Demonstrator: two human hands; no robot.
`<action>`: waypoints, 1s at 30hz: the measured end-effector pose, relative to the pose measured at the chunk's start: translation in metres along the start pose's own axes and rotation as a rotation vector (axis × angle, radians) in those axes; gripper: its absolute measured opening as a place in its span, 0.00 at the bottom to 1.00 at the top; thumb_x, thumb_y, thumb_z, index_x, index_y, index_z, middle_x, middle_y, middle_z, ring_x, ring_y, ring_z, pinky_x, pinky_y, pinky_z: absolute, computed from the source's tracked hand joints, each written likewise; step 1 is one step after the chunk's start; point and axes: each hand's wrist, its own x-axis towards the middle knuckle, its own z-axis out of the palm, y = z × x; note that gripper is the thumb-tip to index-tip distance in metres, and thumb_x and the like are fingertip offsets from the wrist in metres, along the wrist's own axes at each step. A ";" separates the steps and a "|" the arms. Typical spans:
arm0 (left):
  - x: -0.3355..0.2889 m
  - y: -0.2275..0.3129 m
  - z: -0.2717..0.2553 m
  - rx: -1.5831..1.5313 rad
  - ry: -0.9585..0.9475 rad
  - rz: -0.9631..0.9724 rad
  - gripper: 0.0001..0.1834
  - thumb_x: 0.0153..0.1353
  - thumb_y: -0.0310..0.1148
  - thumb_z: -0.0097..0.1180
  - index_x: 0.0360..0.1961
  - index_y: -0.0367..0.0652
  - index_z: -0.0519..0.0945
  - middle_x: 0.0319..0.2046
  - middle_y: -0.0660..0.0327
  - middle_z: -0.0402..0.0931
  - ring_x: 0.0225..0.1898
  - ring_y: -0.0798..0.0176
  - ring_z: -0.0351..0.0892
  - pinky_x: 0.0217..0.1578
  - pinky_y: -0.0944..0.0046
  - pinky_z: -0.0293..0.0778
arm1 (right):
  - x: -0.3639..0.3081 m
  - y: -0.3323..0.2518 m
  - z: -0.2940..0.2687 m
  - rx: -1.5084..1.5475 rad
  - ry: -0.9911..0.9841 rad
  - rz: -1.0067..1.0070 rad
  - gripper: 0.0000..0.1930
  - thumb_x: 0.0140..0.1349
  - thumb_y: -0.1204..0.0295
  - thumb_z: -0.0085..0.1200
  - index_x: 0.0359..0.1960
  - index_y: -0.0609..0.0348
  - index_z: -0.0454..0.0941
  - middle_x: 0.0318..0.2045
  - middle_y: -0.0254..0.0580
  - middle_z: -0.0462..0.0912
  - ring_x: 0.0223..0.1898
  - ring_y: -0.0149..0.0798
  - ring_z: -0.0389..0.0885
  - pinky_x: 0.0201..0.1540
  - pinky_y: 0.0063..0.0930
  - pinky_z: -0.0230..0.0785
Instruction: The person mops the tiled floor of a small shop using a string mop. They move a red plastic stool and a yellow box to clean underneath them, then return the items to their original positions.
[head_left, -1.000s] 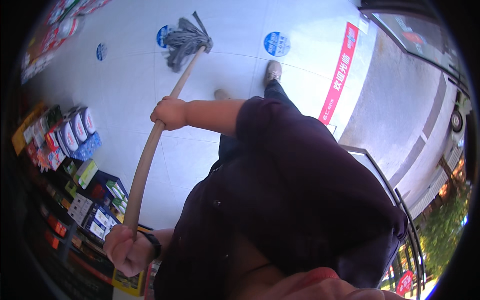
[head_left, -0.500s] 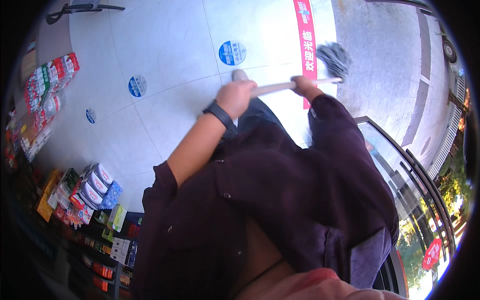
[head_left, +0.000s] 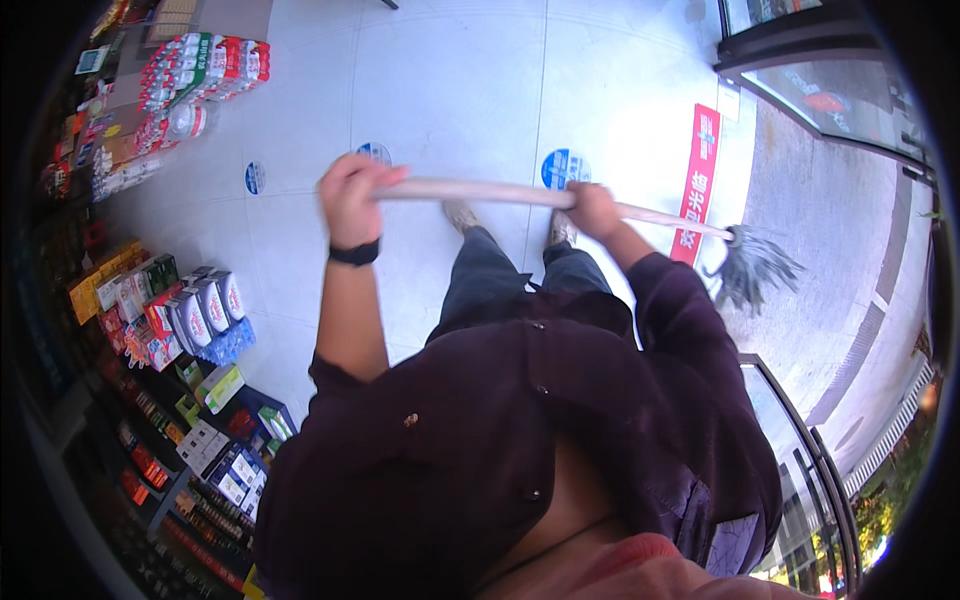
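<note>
A mop (head_left: 480, 191) with a pale wooden handle stretches across in front of me, nearly level from left to right. Near the handle's left end, my left hand (head_left: 352, 200) is closed around it; a dark band circles that wrist. Farther along, my right hand (head_left: 594, 209) grips the shaft between the middle and the head. The grey string mop head (head_left: 755, 268) hangs at the right, over the doorway's outer paving, with its strands spread. Whether the strands touch the ground I cannot tell.
A red floor strip (head_left: 700, 175) marks the doorway. Glass doors (head_left: 800, 460) stand at the right. Blue round floor stickers (head_left: 566, 168) dot the pale tiles. At the left are bottle packs (head_left: 205, 70) and shelves of boxed goods (head_left: 215, 470). My shoes (head_left: 461, 214) are below the handle.
My left hand has moved left along with the handle's end, farther from my right hand. The mop head has swung toward me and to the right. My view has shifted left.
</note>
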 end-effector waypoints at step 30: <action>0.013 0.162 -0.134 0.891 0.406 0.680 0.12 0.62 0.20 0.40 0.43 0.27 0.73 0.11 0.64 0.64 0.11 0.75 0.59 0.16 0.71 0.70 | 0.295 -0.389 0.174 0.186 -0.511 -0.925 0.09 0.47 0.70 0.61 0.32 0.49 0.78 0.30 0.42 0.80 0.39 0.49 0.78 0.44 0.41 0.70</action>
